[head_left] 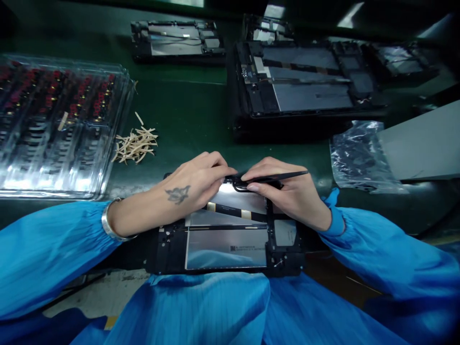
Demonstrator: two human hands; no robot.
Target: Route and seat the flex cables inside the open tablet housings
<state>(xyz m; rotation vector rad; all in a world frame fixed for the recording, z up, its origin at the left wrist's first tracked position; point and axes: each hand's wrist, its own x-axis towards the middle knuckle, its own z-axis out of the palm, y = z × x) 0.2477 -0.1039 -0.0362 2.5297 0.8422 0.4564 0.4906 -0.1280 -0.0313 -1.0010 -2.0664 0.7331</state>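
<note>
An opened tablet [226, 247] lies in front of me, its silver battery and dark flex cables showing. My right hand [282, 189] grips black tweezers [287, 176] at the tablet's far edge; their tips are lost among the fingers and a small black part [241, 186]. Close beside it, my left hand [201, 179] bends over the same edge with its thumb and fingers pinched together. Whatever is between those fingertips is hidden.
Left stands a clear plastic tray [118, 120] of small parts; beside it lies a pile of thin beige strips [136, 145]. Farther back are a stack of opened tablets [305, 96] and another opened tablet [176, 40]. A clear plastic bag [359, 155] and white box [424, 141] sit right.
</note>
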